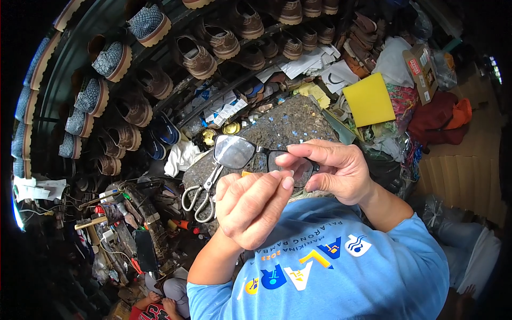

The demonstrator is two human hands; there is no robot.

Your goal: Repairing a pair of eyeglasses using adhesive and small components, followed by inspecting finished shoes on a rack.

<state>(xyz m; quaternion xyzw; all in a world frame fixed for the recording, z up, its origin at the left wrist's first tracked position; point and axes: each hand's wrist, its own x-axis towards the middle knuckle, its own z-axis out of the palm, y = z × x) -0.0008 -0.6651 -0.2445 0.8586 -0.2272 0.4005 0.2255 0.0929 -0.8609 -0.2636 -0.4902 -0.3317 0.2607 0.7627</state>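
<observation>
Black-framed eyeglasses [234, 151] are up in front of my chest, their lenses looking smudged or hazy. My right hand [341, 173] grips them at the right-hand lens between thumb and fingers. Just below the frame, my left hand [253, 208] is closed, its fingertips pinched together close to the right-hand lens. What those fingertips hold, if anything, is hidden; a small orange bit shows behind the knuckles. Metal scissors [198, 198] lie beside my left hand on the edge of a rough, dark work surface [288, 120].
Racks of brown shoes [197, 56] and blue-patterned shoes [109, 60] rise behind and left. A yellow square sheet [369, 100] lies at the back right near a red bag [437, 117]. Tools clutter the left side. Another person's hands [168, 305] show at the lower left.
</observation>
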